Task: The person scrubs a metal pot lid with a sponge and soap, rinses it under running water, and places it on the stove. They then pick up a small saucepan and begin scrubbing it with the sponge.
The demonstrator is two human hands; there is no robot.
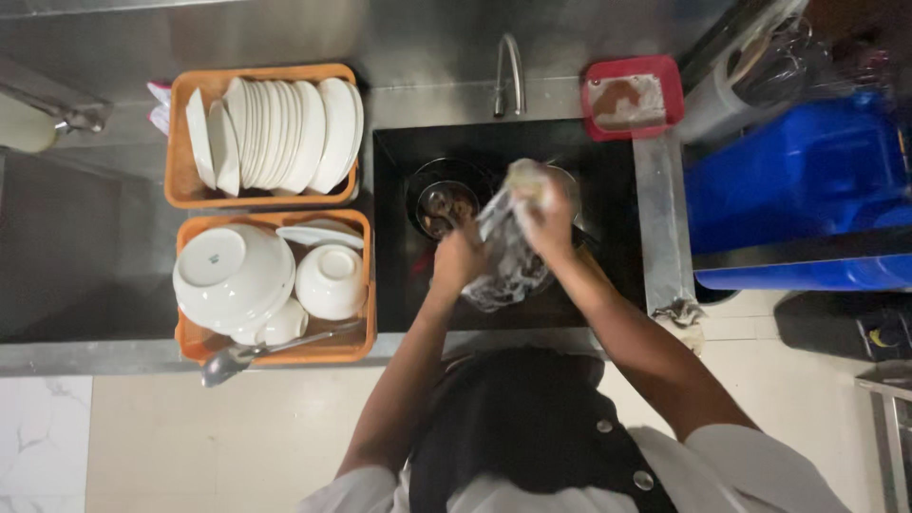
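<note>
While white plates [275, 133] and bowls [233, 275] stood in orange baskets [180, 180] at left, your left hand [459, 258] and right hand [546, 217] — both closed — gripped a crumpled clear bag [508, 256] over the dark sink [399, 285], a red tray [670, 95] beyond.

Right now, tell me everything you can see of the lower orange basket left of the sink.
The lower orange basket is a rectangular plastic crate on the steel counter, just left of the black sink and below a matching crate of upright plates. It holds white bowls turned upside down, one large and smaller ones beside it, plus a flat plate at its far edge. A metal ladle lies across its near rim, sticking out past the left corner. Neither hand touches it.
</note>
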